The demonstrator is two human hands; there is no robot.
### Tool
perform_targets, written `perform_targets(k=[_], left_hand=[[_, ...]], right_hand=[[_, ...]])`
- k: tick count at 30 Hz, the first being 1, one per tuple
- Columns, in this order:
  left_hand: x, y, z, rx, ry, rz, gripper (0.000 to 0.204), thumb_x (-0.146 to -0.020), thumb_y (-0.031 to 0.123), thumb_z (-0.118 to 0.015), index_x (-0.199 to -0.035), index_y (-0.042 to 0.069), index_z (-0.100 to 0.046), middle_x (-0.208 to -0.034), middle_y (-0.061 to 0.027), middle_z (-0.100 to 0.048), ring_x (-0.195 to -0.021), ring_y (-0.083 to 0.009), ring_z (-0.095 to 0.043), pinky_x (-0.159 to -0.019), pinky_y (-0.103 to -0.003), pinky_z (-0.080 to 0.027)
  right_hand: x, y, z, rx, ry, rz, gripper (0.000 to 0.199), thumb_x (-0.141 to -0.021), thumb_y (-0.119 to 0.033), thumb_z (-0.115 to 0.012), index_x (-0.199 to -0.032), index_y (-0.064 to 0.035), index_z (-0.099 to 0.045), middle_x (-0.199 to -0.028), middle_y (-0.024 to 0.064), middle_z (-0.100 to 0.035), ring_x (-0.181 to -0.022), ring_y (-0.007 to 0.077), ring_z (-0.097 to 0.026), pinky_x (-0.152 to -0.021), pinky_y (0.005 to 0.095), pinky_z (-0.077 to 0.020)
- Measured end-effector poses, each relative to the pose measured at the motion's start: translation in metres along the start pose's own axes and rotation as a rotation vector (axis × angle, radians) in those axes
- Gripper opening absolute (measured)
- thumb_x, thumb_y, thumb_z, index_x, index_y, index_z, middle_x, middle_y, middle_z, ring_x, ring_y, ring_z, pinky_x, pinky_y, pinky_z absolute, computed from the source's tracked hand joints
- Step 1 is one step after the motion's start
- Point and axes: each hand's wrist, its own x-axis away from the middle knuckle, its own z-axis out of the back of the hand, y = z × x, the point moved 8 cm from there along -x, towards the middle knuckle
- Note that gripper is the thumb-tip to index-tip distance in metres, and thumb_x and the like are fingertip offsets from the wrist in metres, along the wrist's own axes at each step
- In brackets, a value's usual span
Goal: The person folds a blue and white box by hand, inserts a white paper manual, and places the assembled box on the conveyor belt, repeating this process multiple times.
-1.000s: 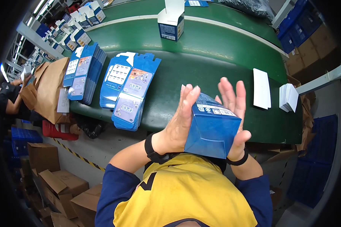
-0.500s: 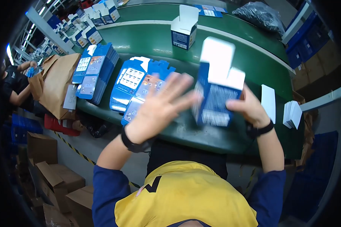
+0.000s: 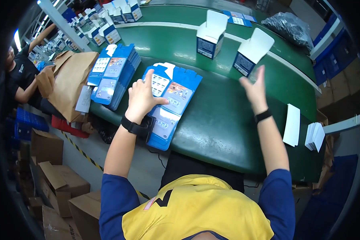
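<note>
My left hand (image 3: 145, 97) rests over a stack of flat blue carton blanks (image 3: 166, 128), thumb and forefinger spread apart. Its palm and some fingers cover part of the top sheet. My right hand (image 3: 257, 90), thumb and fingers apart and holding nothing, hovers just below an erected blue-and-white box (image 3: 244, 64) with its white flap raised. Another erected box (image 3: 206, 48), also open at the top, stands to the left of it on the green work surface (image 3: 216, 116). A second stack of blue carton blanks (image 3: 113, 84) lies left of my left hand.
White folded inserts (image 3: 315, 136) and a white strip (image 3: 292, 125) lie at the right. A brown paper bag (image 3: 74, 86) leans at the left edge, near a person in black (image 3: 24, 80). Several boxes (image 3: 108, 34) and a grey plastic bag (image 3: 288, 29) sit farther back.
My right hand has let go of the box, which now stands on the green surface beside the other. My left hand has moved left, away from the box and onto the carton blanks.
</note>
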Motion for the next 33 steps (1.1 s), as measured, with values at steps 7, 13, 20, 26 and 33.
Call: perform_targets(k=[7, 13, 20, 26, 33], left_hand=[[-0.021, -0.007, -0.001, 0.002, -0.033, 0.126, 0.11, -0.048, 0.043, -0.088, -0.138, 0.008, -0.035, -0.112, -0.0253, -0.054, -0.108, -0.0401, -0.052, -0.089, -0.045, -0.044], [-0.034, -0.032, -0.013, 0.331, -0.029, 0.21, 0.07, -0.057, 0.04, -0.085, -0.105, -0.002, -0.058, -0.094, -0.0175, -0.065, -0.083, -0.028, -0.064, -0.079, -0.034, -0.05], [-0.02, -0.04, 0.006, 0.624, 0.205, 0.075, 0.046, -0.072, 0.039, -0.076, -0.084, -0.003, -0.06, -0.089, -0.0133, -0.063, -0.079, -0.0168, -0.058, -0.071, -0.029, -0.047], [0.064, 0.056, 0.076, 1.333, 0.317, -0.112, 0.048, -0.085, 0.025, -0.067, -0.118, -0.001, -0.043, -0.105, -0.0077, -0.055, -0.094, -0.0131, -0.053, -0.084, -0.029, -0.044], [0.106, 0.153, 0.015, 1.593, -0.103, -0.208, 0.055, -0.081, 0.019, -0.067, -0.124, 0.0, -0.039, -0.114, -0.0088, -0.05, -0.106, -0.0156, -0.049, -0.093, -0.03, -0.039]], right_hand=[[0.13, -0.053, -0.14, -0.657, -0.689, -0.491, 0.086, -0.081, -0.017, -0.068, -0.144, 0.0026, -0.013, -0.144, 0.0212, -0.025, -0.123, 0.0244, -0.042, -0.079, 0.0339, -0.0533], [0.125, -0.064, -0.148, -0.005, -0.319, -0.015, 0.09, -0.073, -0.017, -0.072, -0.143, 0.0005, -0.019, -0.135, 0.0169, -0.031, -0.122, 0.026, -0.041, -0.087, 0.0331, -0.0472], [0.16, -0.085, -0.136, -0.886, -0.442, -0.351, 0.075, -0.075, 0.009, -0.062, -0.14, -0.0005, -0.028, -0.113, 0.0116, -0.053, -0.098, 0.0168, -0.057, -0.086, 0.031, -0.0478], [0.198, -0.13, -0.047, -0.368, -0.375, 0.344, 0.036, -0.08, 0.0, -0.061, -0.116, 0.0013, -0.057, -0.107, 0.0133, -0.059, -0.093, 0.0237, -0.059, -0.082, 0.0309, -0.0457], [0.205, -0.11, 0.021, -0.593, -0.338, 0.127, 0.066, -0.078, -0.007, -0.072, -0.134, 0.0036, -0.038, -0.128, 0.0162, -0.05, -0.115, 0.0229, -0.052, -0.095, 0.0319, -0.0416]])
